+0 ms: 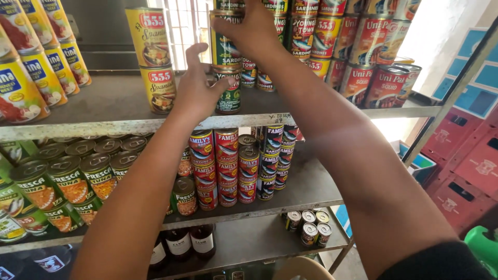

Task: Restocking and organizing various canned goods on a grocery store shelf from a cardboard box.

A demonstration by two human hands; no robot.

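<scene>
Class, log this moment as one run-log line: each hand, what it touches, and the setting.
left hand: on lower green can | right hand: on upper green can | stack on top shelf | yellow cans beside

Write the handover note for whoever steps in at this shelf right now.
Left hand: open, fingers spread at the bottom can of the green can stack on the top shelf.
Right hand: fingers wrapped on the stack's upper can.
Done: stack stands upright beside the yellow cans and red cans.
Left: stack not yet released; both hands on or at it.
</scene>
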